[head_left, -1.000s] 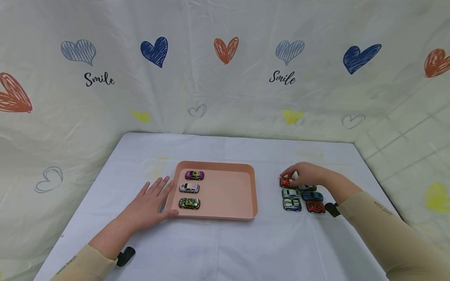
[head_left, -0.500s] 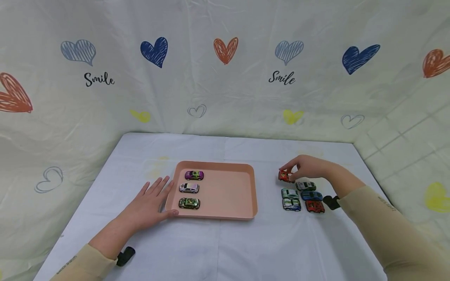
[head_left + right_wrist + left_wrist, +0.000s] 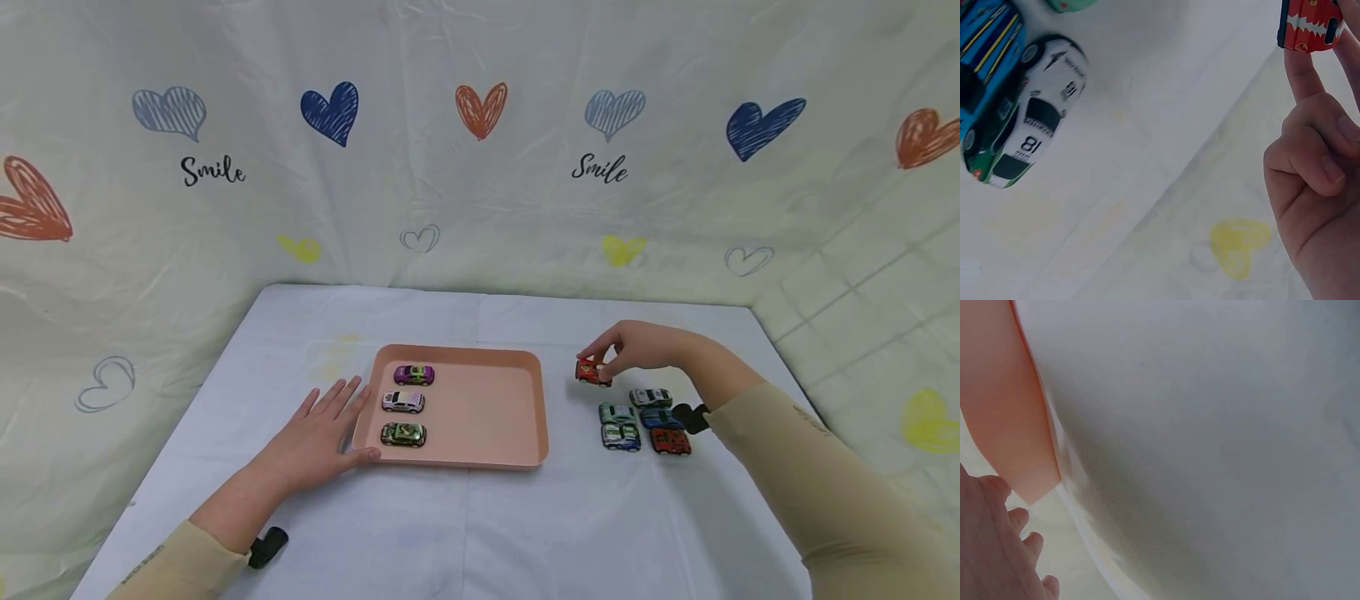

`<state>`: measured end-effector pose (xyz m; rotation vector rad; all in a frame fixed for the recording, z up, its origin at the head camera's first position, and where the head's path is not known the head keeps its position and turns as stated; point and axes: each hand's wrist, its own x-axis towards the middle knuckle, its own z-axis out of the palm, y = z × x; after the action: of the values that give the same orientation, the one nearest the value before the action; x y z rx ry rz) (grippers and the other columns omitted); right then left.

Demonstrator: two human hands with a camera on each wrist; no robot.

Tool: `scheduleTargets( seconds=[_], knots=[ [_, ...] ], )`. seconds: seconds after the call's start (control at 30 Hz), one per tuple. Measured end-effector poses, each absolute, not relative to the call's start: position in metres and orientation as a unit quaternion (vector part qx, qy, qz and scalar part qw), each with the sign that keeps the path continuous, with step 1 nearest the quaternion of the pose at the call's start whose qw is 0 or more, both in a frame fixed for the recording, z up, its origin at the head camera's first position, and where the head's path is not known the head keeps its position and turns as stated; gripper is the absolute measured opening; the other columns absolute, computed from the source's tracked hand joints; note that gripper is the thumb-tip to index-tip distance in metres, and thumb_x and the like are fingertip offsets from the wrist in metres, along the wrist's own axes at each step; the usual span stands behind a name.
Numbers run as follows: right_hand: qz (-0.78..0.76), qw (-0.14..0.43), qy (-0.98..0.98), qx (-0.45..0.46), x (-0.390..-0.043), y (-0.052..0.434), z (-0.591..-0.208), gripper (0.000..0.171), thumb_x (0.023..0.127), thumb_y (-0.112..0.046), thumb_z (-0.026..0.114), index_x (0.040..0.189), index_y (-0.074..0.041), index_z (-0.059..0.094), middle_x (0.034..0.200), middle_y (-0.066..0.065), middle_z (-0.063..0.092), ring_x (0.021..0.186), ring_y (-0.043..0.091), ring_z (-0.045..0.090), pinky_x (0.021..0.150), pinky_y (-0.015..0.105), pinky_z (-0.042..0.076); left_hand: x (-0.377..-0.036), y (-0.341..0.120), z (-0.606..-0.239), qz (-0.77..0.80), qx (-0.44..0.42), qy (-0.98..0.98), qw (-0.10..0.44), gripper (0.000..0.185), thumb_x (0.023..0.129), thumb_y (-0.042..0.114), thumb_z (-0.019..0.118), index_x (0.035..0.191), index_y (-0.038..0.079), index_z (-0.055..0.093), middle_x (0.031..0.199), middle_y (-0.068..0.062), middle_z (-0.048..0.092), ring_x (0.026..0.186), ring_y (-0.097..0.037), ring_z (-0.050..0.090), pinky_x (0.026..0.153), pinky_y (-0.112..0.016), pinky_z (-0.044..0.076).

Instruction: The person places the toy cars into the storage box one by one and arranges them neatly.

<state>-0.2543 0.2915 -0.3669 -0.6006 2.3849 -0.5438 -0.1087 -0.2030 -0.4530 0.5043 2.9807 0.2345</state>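
One red toy car (image 3: 592, 372) hung pinched in the right hand (image 3: 637, 347), off the tabletop (image 3: 480, 533).
Its long axis pointed toward the pink tray (image 3: 525, 417) on its left; the left hand (image 3: 318, 437) lay flat, fingers spread, touching the tray's left edge.

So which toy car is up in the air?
The red car pinched in the right hand. The other five cars sit grouped on the table, and three sit in the pink tray.

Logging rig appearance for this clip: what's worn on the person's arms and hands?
Both hands are bare: no gloves, no rings visible. Left hand and right hand each come out of a long, close-fitting beige sleeve with small dark lettering printed near the cuff. A small black device sits at the left wrist, and a similar black one at the right wrist.
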Motion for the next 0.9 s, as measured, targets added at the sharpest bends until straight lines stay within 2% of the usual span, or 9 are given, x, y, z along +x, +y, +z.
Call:
scheduleTargets(
  seconds=[0.33,0.6,0.9],
  knots=[
    [-0.208,0.311,0.893,-0.250,-0.253,0.261,-0.360,0.042,0.089,-0.023,0.075,0.131,-0.021,0.068,0.107,-0.002,0.067,0.076,0.023,0.057,0.068,0.038,0.050,-0.109,-0.202,-0.452,0.082,0.167,0.981,0.057,0.106,0.083,0.083,0.045,0.158,0.012,0.025,0.164,-0.011,0.019,0.150,-0.035,0.015,0.121,-0.057,0.008],
    [-0.212,0.309,0.885,-0.275,-0.249,0.225,-0.361,0.040,0.087,-0.026,0.078,0.126,-0.027,0.070,0.104,-0.006,0.068,0.064,0.017,0.048,0.059,0.032,0.043,-0.109,-0.203,-0.454,0.081,0.167,0.981,0.057,0.108,0.081,0.085,0.043,0.159,0.013,0.023,0.165,-0.011,0.016,0.151,-0.034,0.013,0.121,-0.057,0.007],
    [-0.210,0.328,0.866,-0.315,-0.237,0.178,-0.365,0.040,0.087,-0.023,0.077,0.127,-0.027,0.070,0.101,-0.009,0.067,0.073,0.016,0.052,0.063,0.030,0.045,-0.109,-0.204,-0.457,0.092,0.176,0.979,0.037,0.104,0.083,0.081,0.048,0.158,0.012,0.027,0.164,-0.011,0.020,0.150,-0.034,0.016,0.120,-0.057,0.010]
  ],
)
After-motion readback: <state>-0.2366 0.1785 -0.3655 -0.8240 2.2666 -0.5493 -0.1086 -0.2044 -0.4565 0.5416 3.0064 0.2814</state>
